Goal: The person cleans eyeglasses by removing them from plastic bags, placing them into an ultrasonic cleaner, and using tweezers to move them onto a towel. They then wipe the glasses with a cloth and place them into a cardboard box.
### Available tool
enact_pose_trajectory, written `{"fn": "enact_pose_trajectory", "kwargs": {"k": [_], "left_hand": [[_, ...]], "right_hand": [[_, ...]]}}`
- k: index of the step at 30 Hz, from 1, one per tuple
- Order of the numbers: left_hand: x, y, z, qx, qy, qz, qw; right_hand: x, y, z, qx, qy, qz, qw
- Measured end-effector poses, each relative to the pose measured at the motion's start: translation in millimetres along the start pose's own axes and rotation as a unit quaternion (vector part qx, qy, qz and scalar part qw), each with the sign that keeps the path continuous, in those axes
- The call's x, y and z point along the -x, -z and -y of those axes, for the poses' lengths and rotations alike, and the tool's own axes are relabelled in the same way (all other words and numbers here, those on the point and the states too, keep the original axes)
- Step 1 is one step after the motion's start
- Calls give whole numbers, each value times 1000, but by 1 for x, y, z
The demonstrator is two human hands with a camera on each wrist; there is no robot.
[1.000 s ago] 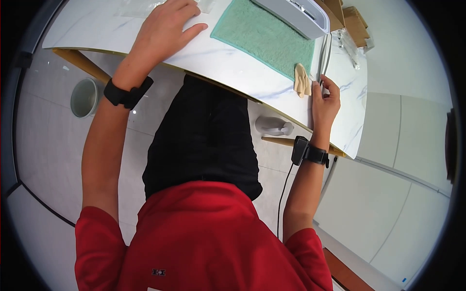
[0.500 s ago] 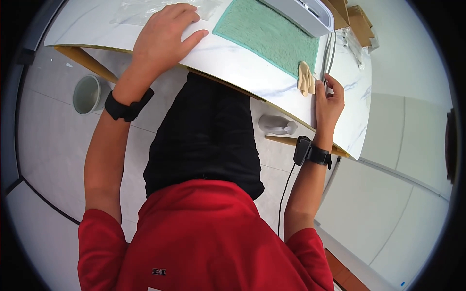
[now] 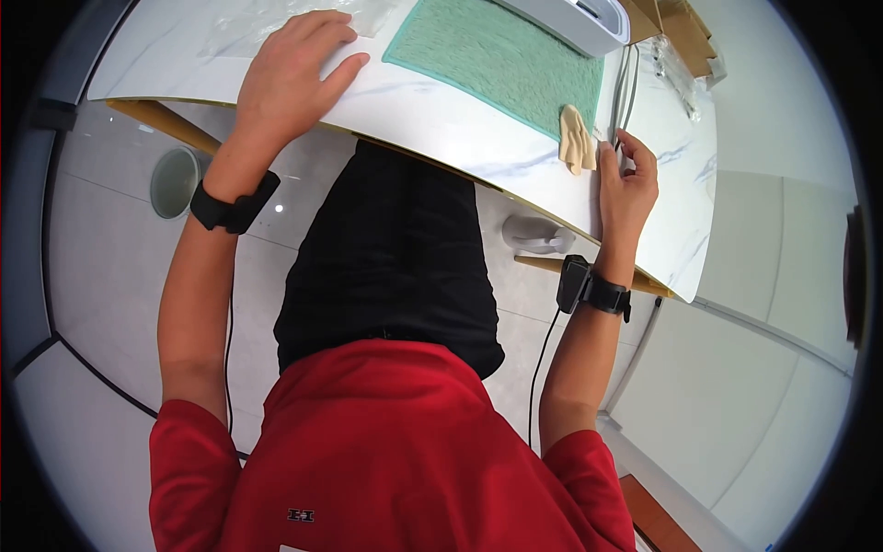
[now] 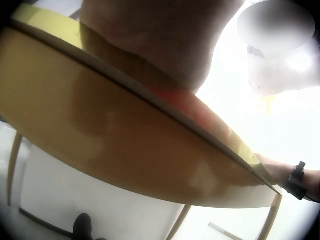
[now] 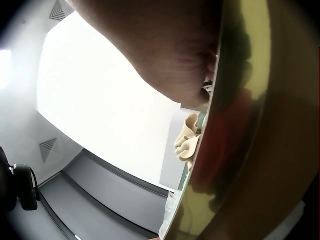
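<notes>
Cable (image 3: 618, 92) is met by right hand (image 3: 629, 189) near tabletop's (image 3: 441, 124) front right corner, whether pinched cannot be told; left hand's (image 3: 290, 83) fingers are loosely spread; beige cloth (image 3: 576, 143) could be dragged by careless tugging

White marble-patterned tabletop (image 3: 460, 131) with blue-grey veins, finished in a shiny gold edge (image 5: 260, 45). The mat (image 3: 497, 69) on the far side is plain mint green; the crumpled cloth (image 3: 576, 145) at its right is cream, the cable (image 3: 635, 83) beyond it grey. Far right, brown cardboard (image 3: 690, 41). Near me, a solid red shirt (image 3: 395, 442), black trousers (image 3: 386, 267), black wrist straps (image 3: 235, 207).
</notes>
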State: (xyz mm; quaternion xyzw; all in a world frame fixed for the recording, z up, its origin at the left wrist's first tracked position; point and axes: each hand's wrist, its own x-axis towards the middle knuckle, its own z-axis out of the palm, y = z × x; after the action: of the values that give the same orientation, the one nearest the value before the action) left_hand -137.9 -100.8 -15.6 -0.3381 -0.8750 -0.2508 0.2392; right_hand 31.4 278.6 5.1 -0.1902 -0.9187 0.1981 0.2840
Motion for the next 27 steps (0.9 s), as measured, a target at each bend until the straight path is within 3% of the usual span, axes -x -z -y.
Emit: {"fn": "enact_pose_trajectory", "kwargs": {"k": [7, 19, 27], "left_hand": [[-1, -1, 1, 0, -3, -8, 1000], [-9, 13, -13, 12, 18, 45, 999], [-9, 9, -11, 23, -3, 37, 999]], "right_hand": [[1, 1, 4, -19, -5, 0, 1000], [4, -2, -1, -17, 42, -54, 998], [5, -2, 1, -30, 19, -64, 997]]}}
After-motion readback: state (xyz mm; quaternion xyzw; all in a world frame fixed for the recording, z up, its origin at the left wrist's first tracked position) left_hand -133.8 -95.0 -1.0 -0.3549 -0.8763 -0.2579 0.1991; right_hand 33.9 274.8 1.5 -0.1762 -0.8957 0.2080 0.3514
